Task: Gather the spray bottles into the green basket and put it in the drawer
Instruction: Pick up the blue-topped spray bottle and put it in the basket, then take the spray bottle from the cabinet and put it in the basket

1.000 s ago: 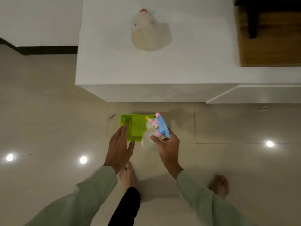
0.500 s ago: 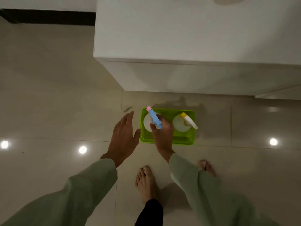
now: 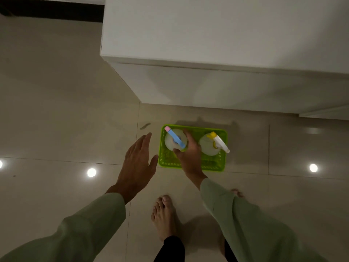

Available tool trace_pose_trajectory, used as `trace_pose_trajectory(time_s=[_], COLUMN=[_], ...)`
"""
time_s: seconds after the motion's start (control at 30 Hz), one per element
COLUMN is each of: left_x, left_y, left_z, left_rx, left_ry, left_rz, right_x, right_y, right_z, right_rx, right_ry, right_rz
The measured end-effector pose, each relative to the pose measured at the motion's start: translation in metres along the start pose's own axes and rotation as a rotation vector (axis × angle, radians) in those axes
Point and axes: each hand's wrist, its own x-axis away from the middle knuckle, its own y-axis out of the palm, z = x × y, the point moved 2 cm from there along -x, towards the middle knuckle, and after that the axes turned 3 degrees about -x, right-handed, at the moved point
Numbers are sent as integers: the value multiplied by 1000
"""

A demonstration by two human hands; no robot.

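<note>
Starting at the left, my left hand (image 3: 137, 163) hovers over the glossy beige floor tiles (image 3: 62, 129) with its fingers spread and its grip empty — it has drifted closer to the basket's left rim than it was a second ago, though it is not touching it.

Next comes the bright green plastic basket with perforated walls (image 3: 213, 164), which sits on the floor just in front of the white cabinet (image 3: 207, 86). A second ago the clear spray bottle with the blue trigger and pink nozzle (image 3: 174, 138) was held up in the air above the basket; now it stands upright in the basket's left half. My right hand (image 3: 188, 154) is curled around its body from the right side, grip not yet released.

Further right, the clear spray bottle with the white trigger and yellow nozzle (image 3: 213, 143) stands in the right half of the same basket, apart from my hand.

So both bottles I can see are in the basket, and I judge the gathering part nearly finished. Whether any other bottle is left elsewhere I cannot tell from here. What remains, as I read it, is to let go of the blue-trigger bottle, take the basket by its rims with both hands and carry it to the drawer — no open drawer is clear to me here, only a pale edge (image 3: 324, 114) at the cabinet's lower right.
</note>
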Motion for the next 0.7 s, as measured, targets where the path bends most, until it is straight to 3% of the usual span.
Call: trace_pose_trajectory(time_s=[0.2, 0.43, 0.7], left_x=[30, 57, 39], left_y=[-35, -110, -210], left_z=[60, 171, 274], left_rx=[22, 151, 161], left_ry=[38, 94, 171], left_rz=[40, 139, 290], right_x=[49, 72, 27], right_y=[-63, -183, -278], right_z=[-48, -157, -306], right_rx=[-104, -155, -248], right_ry=[-54, -209, -335], right_rz=[-114, 53, 31])
